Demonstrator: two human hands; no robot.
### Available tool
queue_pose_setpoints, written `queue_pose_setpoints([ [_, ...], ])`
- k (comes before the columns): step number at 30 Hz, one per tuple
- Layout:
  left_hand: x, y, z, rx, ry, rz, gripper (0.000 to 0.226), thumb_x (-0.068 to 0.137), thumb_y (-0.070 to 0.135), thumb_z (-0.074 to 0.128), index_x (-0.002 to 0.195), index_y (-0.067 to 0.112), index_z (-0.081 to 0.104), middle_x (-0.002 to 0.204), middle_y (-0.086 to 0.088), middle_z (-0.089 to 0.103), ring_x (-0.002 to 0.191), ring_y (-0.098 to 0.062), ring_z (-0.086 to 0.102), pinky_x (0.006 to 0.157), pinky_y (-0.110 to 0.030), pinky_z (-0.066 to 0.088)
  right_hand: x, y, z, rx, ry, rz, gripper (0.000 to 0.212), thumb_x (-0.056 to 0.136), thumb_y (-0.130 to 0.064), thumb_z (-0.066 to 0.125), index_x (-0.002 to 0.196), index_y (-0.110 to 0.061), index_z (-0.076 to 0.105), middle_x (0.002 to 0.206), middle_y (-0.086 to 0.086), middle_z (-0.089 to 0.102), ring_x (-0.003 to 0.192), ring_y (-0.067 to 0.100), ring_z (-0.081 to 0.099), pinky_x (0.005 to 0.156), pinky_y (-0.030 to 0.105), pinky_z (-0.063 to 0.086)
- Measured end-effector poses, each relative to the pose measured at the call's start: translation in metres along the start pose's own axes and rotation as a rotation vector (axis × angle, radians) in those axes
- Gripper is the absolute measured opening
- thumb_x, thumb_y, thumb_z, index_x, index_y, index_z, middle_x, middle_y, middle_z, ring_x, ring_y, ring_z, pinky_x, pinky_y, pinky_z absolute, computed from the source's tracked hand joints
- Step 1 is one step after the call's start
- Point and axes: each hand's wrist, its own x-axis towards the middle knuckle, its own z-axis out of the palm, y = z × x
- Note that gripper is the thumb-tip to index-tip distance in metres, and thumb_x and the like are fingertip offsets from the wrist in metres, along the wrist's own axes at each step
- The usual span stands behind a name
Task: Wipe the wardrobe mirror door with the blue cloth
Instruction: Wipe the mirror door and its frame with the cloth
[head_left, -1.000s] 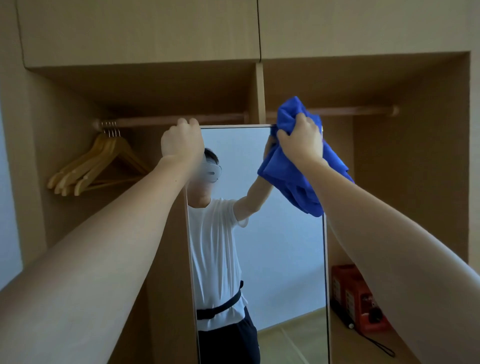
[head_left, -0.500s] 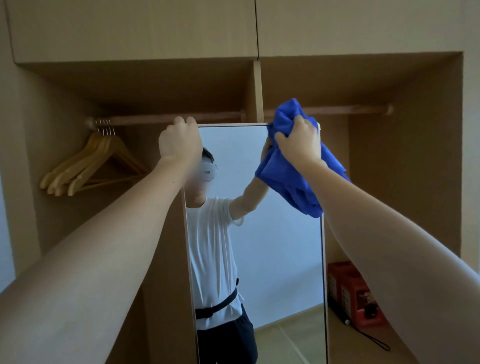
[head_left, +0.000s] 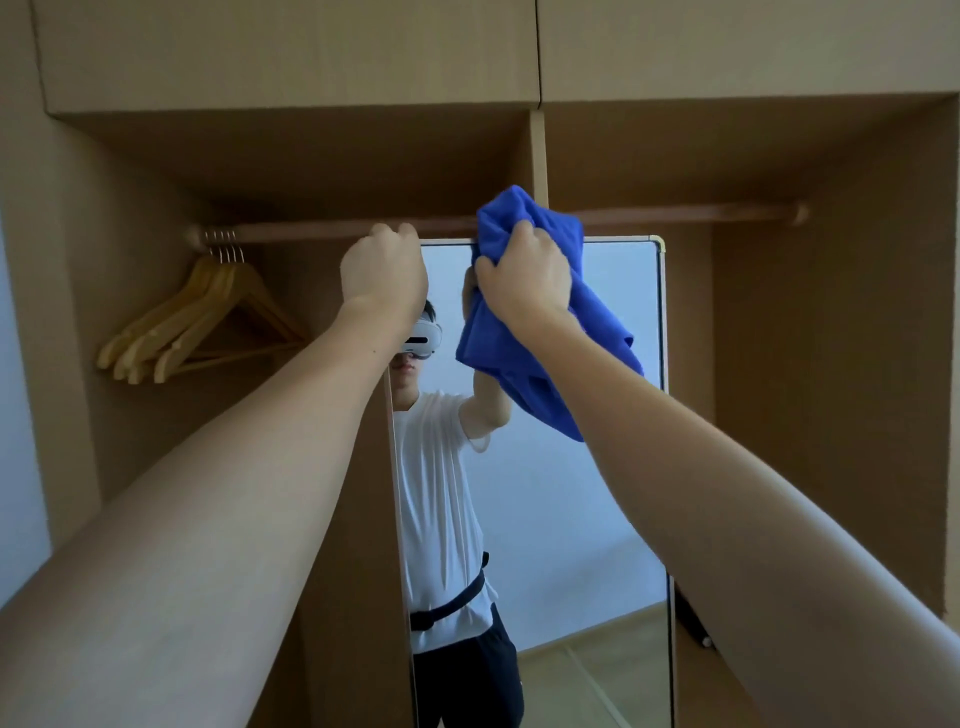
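Blue cloth (head_left: 540, 332), bunched in the grasping right hand (head_left: 524, 280), presses the top of the mirror door (head_left: 597, 467) at upper centre of the frame. The left hand (head_left: 384, 273) curls over the door's top left corner. Wooden hangers (head_left: 202, 322) hang at left.

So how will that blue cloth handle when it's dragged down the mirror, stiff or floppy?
Probably floppy: the blue cloth bunches in the right hand and its loose end droops below the wrist. It looks light, since one hand holds it overhead. Its soft folds should flatten against the mirror rather than scratch.
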Motion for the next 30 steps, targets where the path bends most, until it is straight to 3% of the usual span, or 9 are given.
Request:
queue_pose_setpoints([
  [6, 0.004, -0.011, 0.002, -0.137, -0.022, 0.012, 0.023, 0.093, 0.012, 0.058, 0.116, 0.007, 0.058, 0.11, -0.017, 0.061, 0.097, -0.034, 0.061, 0.073, -0.038, 0.049, -0.005, -0.028, 0.017, -0.07, -0.002, -0.101, 0.03, 0.093, -0.029, 0.057, 0.114, -0.008, 0.053, 0.106, 0.007, 0.063, 0.091, 0.024, 0.062, 0.071, 0.034, 0.052],
  [11, 0.01, -0.023, 0.006, -0.274, -0.013, 0.034, 0.015, 0.094, 0.015, 0.05, 0.103, 0.01, 0.061, 0.102, -0.012, 0.064, 0.089, -0.03, 0.061, 0.067, -0.036, 0.046, -0.008, -0.048, 0.029, -0.044, -0.006, -0.159, 0.026, 0.093, -0.027, 0.056, 0.111, -0.01, 0.055, 0.105, 0.006, 0.063, 0.092, 0.023, 0.062, 0.073, 0.033, 0.05],
  [15, 0.011, -0.035, 0.008, -0.5, -0.047, 0.019, 0.017, 0.092, 0.012, 0.044, 0.095, 0.014, 0.061, 0.093, -0.008, 0.065, 0.086, -0.031, 0.062, 0.07, -0.038, 0.05, -0.006, -0.051, 0.033, -0.008, -0.06, -0.195, 0.025, 0.092, -0.026, 0.055, 0.111, -0.009, 0.055, 0.105, 0.006, 0.062, 0.093, 0.023, 0.061, 0.072, 0.031, 0.045],
  [18, 0.012, -0.042, 0.014, -0.719, -0.121, -0.075, 0.034, 0.089, 0.004, 0.044, 0.114, 0.016, 0.065, 0.11, -0.008, 0.066, 0.097, -0.027, 0.06, 0.073, -0.032, 0.045, -0.006, -0.048, 0.033, -0.052, -0.108, -0.255, 0.028, 0.094, -0.028, 0.055, 0.115, -0.01, 0.054, 0.107, 0.006, 0.061, 0.093, 0.021, 0.06, 0.07, 0.028, 0.04],
  [21, 0.009, -0.047, 0.016, -0.828, -0.182, -0.115, 0.052, 0.088, -0.002, 0.042, 0.133, 0.018, 0.059, 0.119, -0.007, 0.064, 0.105, -0.022, 0.06, 0.08, -0.031, 0.05, -0.005, -0.044, 0.03, -0.113, -0.12, -0.246, 0.031, 0.094, -0.029, 0.055, 0.119, -0.01, 0.052, 0.112, 0.008, 0.06, 0.098, 0.024, 0.06, 0.072, 0.031, 0.043],
  [28, 0.011, -0.053, 0.017, -0.928, -0.198, -0.112, 0.038, 0.1, 0.003, 0.045, 0.133, 0.017, 0.058, 0.133, -0.006, 0.056, 0.11, -0.019, 0.055, 0.079, -0.023, 0.045, -0.003, -0.035, 0.025, -0.087, 0.009, -0.007, 0.036, 0.093, -0.029, 0.055, 0.121, -0.006, 0.051, 0.118, 0.012, 0.059, 0.103, 0.031, 0.06, 0.08, 0.041, 0.051],
  [30, 0.012, -0.054, 0.017, -0.965, -0.216, -0.132, 0.037, 0.101, 0.006, 0.044, 0.135, 0.018, 0.056, 0.134, -0.004, 0.055, 0.109, -0.017, 0.055, 0.081, -0.025, 0.047, -0.003, -0.046, 0.03, -0.048, 0.014, 0.014, 0.034, 0.093, -0.028, 0.054, 0.121, -0.007, 0.052, 0.115, 0.01, 0.06, 0.095, 0.026, 0.058, 0.071, 0.035, 0.045],
])
